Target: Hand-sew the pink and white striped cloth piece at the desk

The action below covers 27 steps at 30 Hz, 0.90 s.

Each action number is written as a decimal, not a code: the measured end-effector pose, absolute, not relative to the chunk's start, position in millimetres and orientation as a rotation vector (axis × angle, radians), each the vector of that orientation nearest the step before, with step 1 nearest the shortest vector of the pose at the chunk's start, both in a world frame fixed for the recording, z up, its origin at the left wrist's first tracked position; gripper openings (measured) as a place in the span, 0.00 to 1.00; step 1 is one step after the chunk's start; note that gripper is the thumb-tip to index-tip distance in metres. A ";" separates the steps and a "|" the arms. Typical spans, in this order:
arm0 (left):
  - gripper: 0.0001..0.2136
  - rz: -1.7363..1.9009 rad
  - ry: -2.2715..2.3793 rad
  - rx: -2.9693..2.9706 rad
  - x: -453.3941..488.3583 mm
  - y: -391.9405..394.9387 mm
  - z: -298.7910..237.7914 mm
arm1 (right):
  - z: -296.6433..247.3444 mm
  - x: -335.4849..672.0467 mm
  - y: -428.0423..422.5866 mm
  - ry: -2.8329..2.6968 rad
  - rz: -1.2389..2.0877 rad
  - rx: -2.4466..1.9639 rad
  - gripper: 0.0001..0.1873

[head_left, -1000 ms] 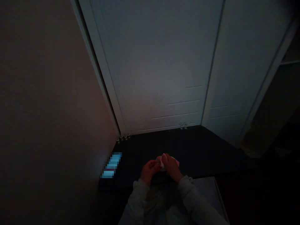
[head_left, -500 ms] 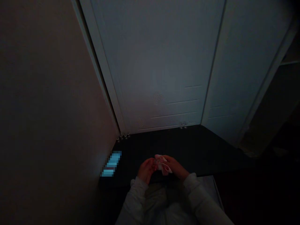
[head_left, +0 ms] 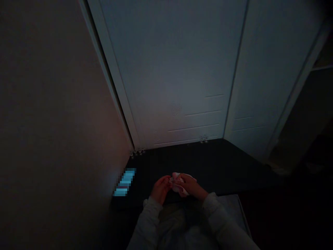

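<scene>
We hold a small white-and-pink bundle (head_left: 178,183) between both hands, low in front of the white door (head_left: 177,80), above the dark surface (head_left: 215,161) that runs to the door's foot. Our right hand (head_left: 191,186) wraps around most of it; our left hand (head_left: 160,188) pinches the edge towards the door's left frame. In this poor light we cannot tell cloth from paper. As we judge it, a loose pinch could drop the bundle onto the surface, and opposing pulls could tear it. A glowing blue patch (head_left: 125,182) lies left of the door.
</scene>
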<state>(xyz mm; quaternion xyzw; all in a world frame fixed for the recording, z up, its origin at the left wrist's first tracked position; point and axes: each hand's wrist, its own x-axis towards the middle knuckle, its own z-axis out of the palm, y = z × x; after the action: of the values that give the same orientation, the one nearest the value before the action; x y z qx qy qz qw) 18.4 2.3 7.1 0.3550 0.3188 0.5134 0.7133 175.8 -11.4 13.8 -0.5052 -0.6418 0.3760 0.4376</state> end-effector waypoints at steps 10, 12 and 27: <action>0.13 1.125 0.647 0.796 12.3 5.4 3.5 | 17.0 178.8 -15.2 -1.662 0.942 -1.154 0.15; 0.13 1.108 0.660 0.807 12.0 4.8 4.2 | 12.9 176.9 -12.3 -1.671 0.915 -1.196 0.12; 0.18 1.141 0.851 0.977 20.8 3.3 7.0 | 4.5 171.4 -16.6 -1.602 0.717 -1.256 0.13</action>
<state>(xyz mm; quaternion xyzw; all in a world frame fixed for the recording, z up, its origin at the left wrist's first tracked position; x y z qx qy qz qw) 20.8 3.3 7.0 0.4299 0.3746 0.5022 0.6501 171.4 -16.6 4.5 -0.5129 -0.6544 0.2927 0.4721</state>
